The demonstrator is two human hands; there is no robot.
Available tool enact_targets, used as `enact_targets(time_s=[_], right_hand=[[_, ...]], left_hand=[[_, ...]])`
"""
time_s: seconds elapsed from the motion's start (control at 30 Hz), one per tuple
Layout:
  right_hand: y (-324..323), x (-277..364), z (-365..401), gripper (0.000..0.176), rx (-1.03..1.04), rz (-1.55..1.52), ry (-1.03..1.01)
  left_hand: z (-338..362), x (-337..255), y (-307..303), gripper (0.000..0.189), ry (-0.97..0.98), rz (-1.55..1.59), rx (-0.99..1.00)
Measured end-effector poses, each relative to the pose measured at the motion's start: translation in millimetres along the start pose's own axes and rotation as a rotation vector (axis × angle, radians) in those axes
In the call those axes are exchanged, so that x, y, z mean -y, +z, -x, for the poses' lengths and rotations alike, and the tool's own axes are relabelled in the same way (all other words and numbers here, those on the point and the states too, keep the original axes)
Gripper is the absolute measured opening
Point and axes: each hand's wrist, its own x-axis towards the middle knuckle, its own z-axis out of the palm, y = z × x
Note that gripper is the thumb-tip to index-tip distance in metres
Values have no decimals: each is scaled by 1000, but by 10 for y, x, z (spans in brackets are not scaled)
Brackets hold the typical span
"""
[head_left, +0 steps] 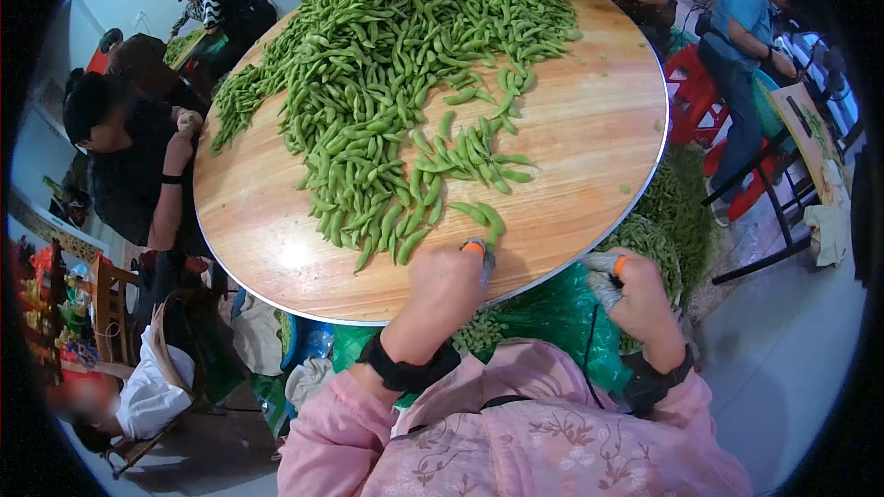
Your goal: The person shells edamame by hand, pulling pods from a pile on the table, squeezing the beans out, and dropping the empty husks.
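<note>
In a room with a pale floor, a round wood-grain tabletop [571, 138] with a light rim spreads in front of the person. Over its near edge, the left hand [446, 287] is curled, its grey, orange-banded finger covering [487, 262] at the lower end of a single green soybean pod [494, 223]; whether the fingers pinch that pod, I cannot tell. The right hand [635, 299] is bent inward just beside the rim, wearing a similar grey finger covering [603, 281] with an orange band; whether it grips anything is unclear. Another pod lies next to the single one, and beyond them a loose tongue of pods runs up into the large heap of soybean pods [378, 55], which covers much of the far and left part of the top. Black bands circle both wrists, below which are pink sleeves. Green plastic [552, 313] and more greenery [677, 212] lie below the table. At the left edge stands a person in black [129, 166]; to the far right, one in a blue shirt [744, 9] sits by red plastic stools [691, 97].
</note>
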Motion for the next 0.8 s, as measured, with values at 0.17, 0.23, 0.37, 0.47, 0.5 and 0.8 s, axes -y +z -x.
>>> enact_targets(time_s=[0.17,0.23,0.37,0.47,0.5,0.8], right_hand=[[171,73,-71,19,58,-74,-119],[187,65,-73,19,49,-93,-121],[182,62,-52,21,68,-135,-91],[198,87,-25,22,51,-163,-62],[201,96,-26,22,28,-179,-45],[499,205,-83,22,221,-697,13]], left_hand=[[280,63,-203,15,3,258,5],[314,108,-288,15,-1,361,-4],[82,159,-299,22,212,191,-38],[-77,204,-182,22,348,91,-16],[-100,214,-160,22,312,109,7],[221,144,-69,11,-43,873,160]])
